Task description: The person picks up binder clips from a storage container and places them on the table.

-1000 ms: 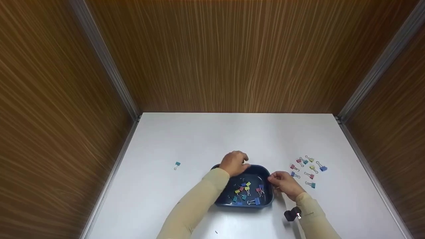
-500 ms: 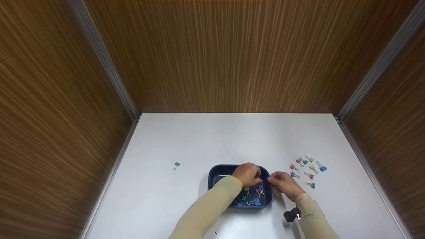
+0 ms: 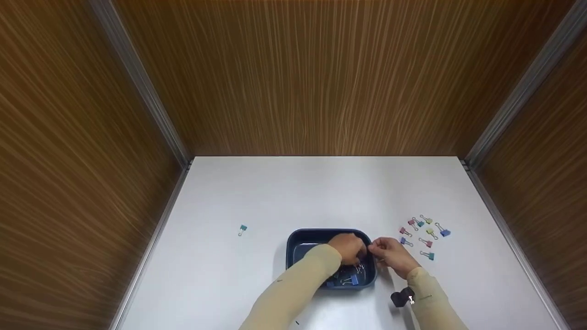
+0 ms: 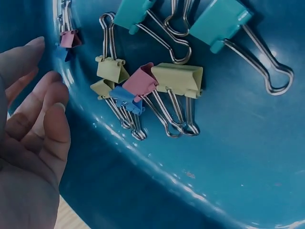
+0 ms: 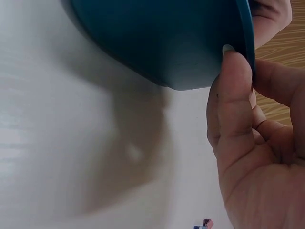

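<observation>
A dark blue plastic bin (image 3: 316,230) stands on the white table with several coloured binder clips in it. My left hand (image 3: 347,248) reaches inside the bin, over its right part. In the left wrist view its fingers (image 4: 56,126) are loosely bent, with a gap to the thumb and nothing between them. Just beyond the fingertips lies a pink binder clip (image 4: 70,39); yellow, blue and teal ones spread to the right. The right hand (image 3: 392,255) pinches the bin's right rim between thumb and fingers, seen closely in the right wrist view on the bin wall (image 5: 157,47).
Several binder clips, among them a large blue one (image 3: 445,233), lie scattered on the table right of the bin. A lone teal binder clip (image 3: 243,228) lies to the left. Wood-grain panels (image 3: 293,78) enclose the table at the back and sides.
My left hand has moved right and toward me, from above the bin's back rim down into its right part. The right hand has kept its grip on the rim.
</observation>
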Demonstrator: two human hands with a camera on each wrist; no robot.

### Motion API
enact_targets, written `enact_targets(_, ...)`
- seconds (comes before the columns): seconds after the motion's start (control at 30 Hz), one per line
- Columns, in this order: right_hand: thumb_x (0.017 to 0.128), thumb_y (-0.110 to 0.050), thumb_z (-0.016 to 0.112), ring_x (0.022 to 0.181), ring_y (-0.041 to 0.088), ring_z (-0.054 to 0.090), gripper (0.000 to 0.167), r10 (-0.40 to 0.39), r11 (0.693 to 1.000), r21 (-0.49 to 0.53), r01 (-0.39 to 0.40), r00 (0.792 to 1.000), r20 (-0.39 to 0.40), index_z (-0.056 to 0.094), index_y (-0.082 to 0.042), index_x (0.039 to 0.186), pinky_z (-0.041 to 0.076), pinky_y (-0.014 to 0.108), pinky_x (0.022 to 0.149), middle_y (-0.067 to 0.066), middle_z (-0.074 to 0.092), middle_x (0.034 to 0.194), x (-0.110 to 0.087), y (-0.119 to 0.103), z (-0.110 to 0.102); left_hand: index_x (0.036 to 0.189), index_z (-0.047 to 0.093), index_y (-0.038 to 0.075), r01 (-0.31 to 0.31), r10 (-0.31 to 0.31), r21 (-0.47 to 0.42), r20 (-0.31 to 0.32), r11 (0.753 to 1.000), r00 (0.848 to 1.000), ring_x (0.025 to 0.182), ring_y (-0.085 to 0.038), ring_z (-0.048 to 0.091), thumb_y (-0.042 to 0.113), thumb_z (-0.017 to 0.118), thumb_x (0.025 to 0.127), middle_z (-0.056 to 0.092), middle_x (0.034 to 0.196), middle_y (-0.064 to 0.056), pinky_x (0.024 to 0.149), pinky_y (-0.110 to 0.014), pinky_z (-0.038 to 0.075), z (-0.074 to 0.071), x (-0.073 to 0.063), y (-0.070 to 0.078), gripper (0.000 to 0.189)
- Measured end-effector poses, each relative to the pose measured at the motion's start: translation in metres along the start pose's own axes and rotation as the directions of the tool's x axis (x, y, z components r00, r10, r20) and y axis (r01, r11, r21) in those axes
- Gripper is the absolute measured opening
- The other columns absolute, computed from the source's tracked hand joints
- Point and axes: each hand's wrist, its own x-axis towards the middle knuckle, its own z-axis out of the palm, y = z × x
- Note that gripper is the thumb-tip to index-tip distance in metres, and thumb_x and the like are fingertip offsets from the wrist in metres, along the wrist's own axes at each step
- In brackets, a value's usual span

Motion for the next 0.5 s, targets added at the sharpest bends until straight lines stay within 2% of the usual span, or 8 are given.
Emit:
enact_targets(0.17,0.092,-0.017,0.064,0.068,0.014,0.052,0.020,-0.004,1.000,-0.001,0.004,1.000,0.007,0.056,0.001,0.093,0.048,0.026,0.055,0.001,0.053,0.079,-0.001,0.000,0.000,0.091,0.076,0.028,-0.011,0.010,0.034,0.055,0.999,0.998,0.071,-0.002,0.060,0.026,0.078,0.080,0.069,0.082,0.017,0.072,-0.019,0.050,0.007,-0.001,0.004,0.011)
enact_targets(0.37,0.092,-0.017,0.064,0.066,0.014,0.052,0.021,-0.008,1.000,0.004,0.008,1.000,0.004,0.056,0.003,0.093,0.048,0.025,0.054,0.002,0.054,0.078,-0.002,-0.001,0.001,0.086,0.075,0.027,0.030,-0.031,0.018,0.041,0.999,0.999,0.068,-0.003,0.057,0.030,0.078,0.080,0.066,0.077,0.016,0.070,-0.021,0.050,0.012,-0.003,0.002,0.008)
enact_targets(0.5,0.092,-0.018,0.064,0.065,0.014,0.052,0.023,-0.003,1.000,0.002,0.003,1.000,0.009,0.056,0.004,0.094,0.047,0.026,0.053,0.002,0.053,0.078,-0.002,-0.001,0.000,0.090,0.074,0.024,0.056,-0.056,-0.007,0.036,0.998,0.998,0.070,-0.004,0.058,0.031,0.078,0.080,0.067,0.078,0.014,0.071,-0.021,0.050,0.014,-0.003,0.001,0.013)
